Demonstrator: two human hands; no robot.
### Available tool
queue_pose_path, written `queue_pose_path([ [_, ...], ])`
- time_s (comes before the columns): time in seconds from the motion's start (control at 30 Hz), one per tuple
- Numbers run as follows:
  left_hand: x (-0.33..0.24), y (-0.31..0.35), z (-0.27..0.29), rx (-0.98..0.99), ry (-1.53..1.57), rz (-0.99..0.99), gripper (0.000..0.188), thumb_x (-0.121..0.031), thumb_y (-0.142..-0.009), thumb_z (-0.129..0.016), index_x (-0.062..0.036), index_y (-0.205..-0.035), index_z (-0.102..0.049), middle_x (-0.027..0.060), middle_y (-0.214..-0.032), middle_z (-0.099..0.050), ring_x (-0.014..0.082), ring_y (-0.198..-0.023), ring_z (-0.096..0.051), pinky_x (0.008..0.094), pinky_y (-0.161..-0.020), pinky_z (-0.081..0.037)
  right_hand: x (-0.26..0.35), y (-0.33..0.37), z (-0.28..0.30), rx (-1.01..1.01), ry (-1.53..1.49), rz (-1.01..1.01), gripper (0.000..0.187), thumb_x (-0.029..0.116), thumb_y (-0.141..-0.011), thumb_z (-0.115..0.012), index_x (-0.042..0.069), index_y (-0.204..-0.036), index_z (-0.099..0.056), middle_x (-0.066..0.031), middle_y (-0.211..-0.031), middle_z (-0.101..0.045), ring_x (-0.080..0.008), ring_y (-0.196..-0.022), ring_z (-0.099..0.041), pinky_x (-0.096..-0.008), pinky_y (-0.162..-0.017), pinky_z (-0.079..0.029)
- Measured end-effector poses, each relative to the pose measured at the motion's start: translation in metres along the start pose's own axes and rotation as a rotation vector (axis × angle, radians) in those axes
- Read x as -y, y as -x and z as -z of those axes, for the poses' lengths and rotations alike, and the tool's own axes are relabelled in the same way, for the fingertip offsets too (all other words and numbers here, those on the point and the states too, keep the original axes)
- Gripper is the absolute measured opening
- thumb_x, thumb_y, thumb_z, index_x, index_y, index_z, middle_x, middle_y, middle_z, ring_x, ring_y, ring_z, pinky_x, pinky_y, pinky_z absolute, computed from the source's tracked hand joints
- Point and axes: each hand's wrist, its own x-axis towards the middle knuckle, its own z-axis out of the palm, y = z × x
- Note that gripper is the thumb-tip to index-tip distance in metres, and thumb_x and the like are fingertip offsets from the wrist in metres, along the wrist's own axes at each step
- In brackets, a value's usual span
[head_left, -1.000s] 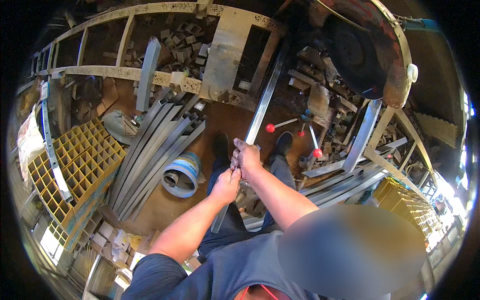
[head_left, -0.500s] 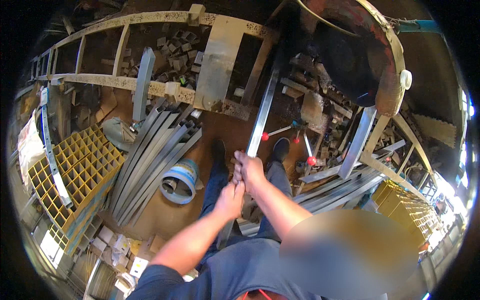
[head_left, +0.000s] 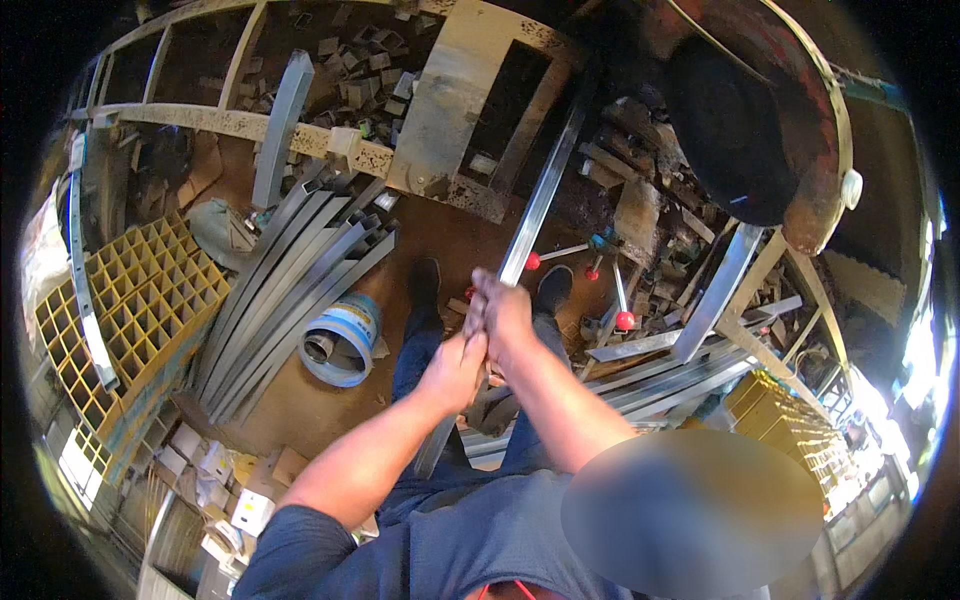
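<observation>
Steel tube (head_left: 545,190) in my grip, far end lost in shadow

It slants away from me, above the floor between my shoes (head_left: 425,282), its near end beside my thighs. My left hand (head_left: 455,372) is closed around it, and my right hand (head_left: 505,315) sits just ahead, fingers curled over the metal; the underside is hidden, so I cannot tell how tightly it holds.

The likeliest trouble, I judge, is the long tube swinging if my grip slips, its smooth faces giving little bite. A sideways swing could knock the red-knobbed levers (head_left: 624,320) near it, or bring it towards the dark round disc (head_left: 735,135); whether that disc turns, I cannot tell. A pinched finger could come from two hands set so close together.

Square and shiny, the tube contrasts with the pale, speckled frame (head_left: 365,155) and the rough heap of offcuts (head_left: 375,65). To my left lie dull grey tubes (head_left: 290,270), a rounded blue bucket (head_left: 350,335) and a yellow grid (head_left: 150,300) of square cells
</observation>
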Motion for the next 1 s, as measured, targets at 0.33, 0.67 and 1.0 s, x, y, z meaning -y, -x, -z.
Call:
queue_pose_path([
  [0.33, 0.056, 0.026, 0.013, -0.021, -0.096, 0.100, 0.041, -0.034, -0.115, -0.047, 0.0020, -0.109, -0.066, 0.0207, -0.079, -0.071, 0.0403, -0.071, -0.067, 0.0538, -0.070, -0.051, -0.061, 0.004, 0.011, -0.023, 0.007, -0.075, 0.034, 0.029, -0.109, -0.062, 0.015, -0.081, -0.050, 0.0012, -0.059, -0.040, -0.0172, -0.045, -0.040, -0.0376, -0.046, -0.039],
  [0.67, -0.013, -0.045, -0.031, -0.130, -0.189, -0.247, 0.053, -0.046, -0.114, -0.045, 0.0035, -0.109, -0.064, 0.0308, -0.089, -0.070, 0.0503, -0.088, -0.072, 0.0558, -0.078, -0.056, 0.047, -0.012, 0.013, -0.051, 0.144, 0.088, 0.025, 0.029, -0.106, -0.066, 0.019, -0.088, -0.052, 0.0034, -0.058, -0.041, -0.0160, -0.043, -0.039, -0.0357, -0.042, -0.031],
  [1.0, 0.021, 0.014, 0.006, 0.037, -0.055, 0.087, 0.049, -0.043, -0.116, -0.046, -0.0001, -0.109, -0.069, 0.0151, -0.080, -0.071, 0.0271, -0.070, -0.069, 0.0428, -0.066, -0.053, -0.028, 0.012, 0.007, -0.053, 0.017, -0.042, 0.041, 0.026, -0.109, -0.066, 0.016, -0.074, -0.047, 0.0001, -0.056, -0.043, -0.0172, -0.044, -0.043, -0.0379, -0.043, -0.037],
])
